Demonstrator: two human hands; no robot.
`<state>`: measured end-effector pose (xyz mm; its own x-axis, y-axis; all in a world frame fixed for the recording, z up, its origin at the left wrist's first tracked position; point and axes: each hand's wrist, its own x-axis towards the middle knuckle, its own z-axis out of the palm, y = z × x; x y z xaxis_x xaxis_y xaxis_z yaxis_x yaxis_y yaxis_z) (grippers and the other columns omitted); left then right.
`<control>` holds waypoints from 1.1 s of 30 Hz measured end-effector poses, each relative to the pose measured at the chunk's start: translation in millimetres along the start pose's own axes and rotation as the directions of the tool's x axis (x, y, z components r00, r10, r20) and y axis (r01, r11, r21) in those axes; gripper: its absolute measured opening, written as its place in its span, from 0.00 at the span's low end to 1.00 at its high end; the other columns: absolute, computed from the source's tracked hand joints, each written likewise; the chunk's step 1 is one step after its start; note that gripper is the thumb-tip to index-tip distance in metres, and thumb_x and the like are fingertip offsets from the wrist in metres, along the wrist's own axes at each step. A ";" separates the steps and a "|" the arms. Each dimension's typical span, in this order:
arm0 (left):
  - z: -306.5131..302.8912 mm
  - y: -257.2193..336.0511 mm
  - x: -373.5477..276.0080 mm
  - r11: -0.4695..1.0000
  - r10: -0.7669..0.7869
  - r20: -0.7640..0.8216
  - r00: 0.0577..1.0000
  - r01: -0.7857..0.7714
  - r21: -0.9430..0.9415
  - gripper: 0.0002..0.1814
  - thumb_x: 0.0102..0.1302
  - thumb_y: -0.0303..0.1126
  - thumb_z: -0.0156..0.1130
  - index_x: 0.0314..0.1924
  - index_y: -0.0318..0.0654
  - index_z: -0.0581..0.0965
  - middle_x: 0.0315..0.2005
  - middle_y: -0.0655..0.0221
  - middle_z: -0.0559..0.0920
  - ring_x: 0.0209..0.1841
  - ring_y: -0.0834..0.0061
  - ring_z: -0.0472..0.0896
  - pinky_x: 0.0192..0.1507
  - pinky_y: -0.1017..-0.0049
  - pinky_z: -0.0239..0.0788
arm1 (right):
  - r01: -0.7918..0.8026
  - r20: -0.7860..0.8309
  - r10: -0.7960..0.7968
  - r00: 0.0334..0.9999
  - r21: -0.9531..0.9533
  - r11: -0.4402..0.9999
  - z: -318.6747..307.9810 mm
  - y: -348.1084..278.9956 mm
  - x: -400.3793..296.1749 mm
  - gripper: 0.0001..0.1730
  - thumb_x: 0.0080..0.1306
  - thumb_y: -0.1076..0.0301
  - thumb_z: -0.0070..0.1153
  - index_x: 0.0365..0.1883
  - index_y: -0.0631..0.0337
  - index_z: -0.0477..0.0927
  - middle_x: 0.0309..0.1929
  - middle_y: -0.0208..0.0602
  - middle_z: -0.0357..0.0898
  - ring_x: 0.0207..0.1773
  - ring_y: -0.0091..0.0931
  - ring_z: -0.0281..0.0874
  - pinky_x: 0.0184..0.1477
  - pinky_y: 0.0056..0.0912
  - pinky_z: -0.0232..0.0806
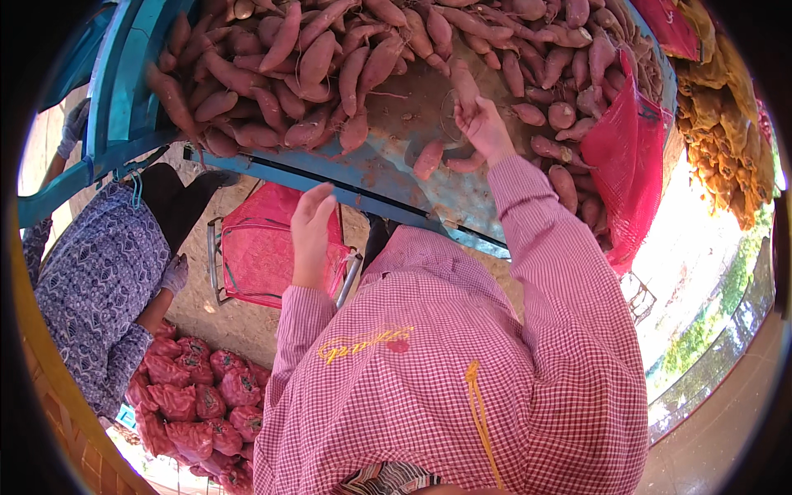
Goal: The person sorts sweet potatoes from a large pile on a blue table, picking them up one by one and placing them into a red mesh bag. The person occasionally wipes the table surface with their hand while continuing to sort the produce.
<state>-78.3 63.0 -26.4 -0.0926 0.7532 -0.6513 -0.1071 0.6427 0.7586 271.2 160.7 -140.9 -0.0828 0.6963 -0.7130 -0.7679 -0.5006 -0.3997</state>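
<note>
My right hand (487, 131) grips the near end of a sweet potato (464, 83) over a dusty blue metal truck bed (396, 164). Two loose sweet potatoes lie just below that hand, one of them (428, 159) near the bed's front edge. Nothing is in my left hand (312, 229), raised with its fingers apart above a red mesh sack (266, 260) set in a metal-framed stand (213, 260). A large heap of sweet potatoes (315, 62) fills the bed's left and back, and more (557, 117) lie along its right side.
A red mesh sack (631, 167) hangs over the right-hand heap. On the left stands a person in a patterned blue garment (105, 260) with a gloved hand (175, 274). Several filled red sacks (192, 396) are stacked behind at the lower left. Yellow sacks (718, 124) are piled at the right.
</note>
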 end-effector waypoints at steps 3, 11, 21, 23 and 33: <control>40.7 17.1 13.5 0.967 -0.143 0.179 0.973 0.176 -0.187 0.17 0.65 0.33 0.57 0.51 0.35 0.74 0.47 0.69 0.78 0.48 0.79 0.75 0.51 0.77 0.64 | -0.170 0.227 0.098 0.969 0.323 0.931 4.6 9.7 -40.7 0.25 0.63 0.61 0.46 0.53 0.70 0.67 0.39 0.36 0.76 0.40 0.27 0.76 0.45 0.30 0.71; 113.4 37.4 32.6 0.935 -0.217 0.414 0.884 0.310 -0.170 0.22 0.64 0.38 0.58 0.56 0.36 0.70 0.44 0.73 0.78 0.48 0.81 0.73 0.52 0.76 0.60 | -0.417 0.507 0.238 0.828 0.274 0.867 48.3 31.9 -83.5 0.32 0.59 0.55 0.44 0.54 0.74 0.67 0.33 0.34 0.72 0.34 0.28 0.68 0.43 0.31 0.63; 96.3 13.4 68.7 0.983 0.125 -0.071 0.990 -0.114 0.147 0.26 0.52 0.35 0.69 0.50 0.35 0.71 0.39 0.66 0.80 0.43 0.67 0.78 0.48 0.71 0.67 | 0.385 0.517 -0.348 0.782 -0.839 -0.384 76.4 -57.8 30.7 0.21 0.54 0.53 0.58 0.39 0.60 0.78 0.41 0.48 0.76 0.47 0.42 0.73 0.48 0.43 0.66; 97.1 45.1 59.4 0.816 0.228 -0.014 0.973 -0.183 0.549 0.29 0.49 0.34 0.69 0.51 0.35 0.70 0.41 0.58 0.79 0.46 0.60 0.77 0.48 0.69 0.67 | 0.199 0.660 -0.560 0.501 -0.718 -0.667 60.2 -88.6 68.5 0.25 0.49 0.55 0.63 0.42 0.58 0.72 0.41 0.41 0.73 0.47 0.41 0.71 0.45 0.45 0.67; 90.5 69.8 54.7 0.314 0.581 0.188 0.792 -0.431 0.846 0.26 0.48 0.29 0.67 0.48 0.37 0.68 0.40 0.57 0.75 0.45 0.53 0.73 0.45 0.62 0.66 | -0.066 0.457 -0.512 0.727 -0.696 -0.715 69.9 -94.3 98.9 0.28 0.49 0.55 0.65 0.45 0.59 0.72 0.44 0.39 0.74 0.46 0.37 0.75 0.42 0.37 0.72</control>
<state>-1.3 161.8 -7.2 0.0504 0.9962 -0.0715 0.8438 -0.0042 0.5366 291.0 312.8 -133.5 0.0427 0.9978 -0.0507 0.9966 -0.0461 -0.0680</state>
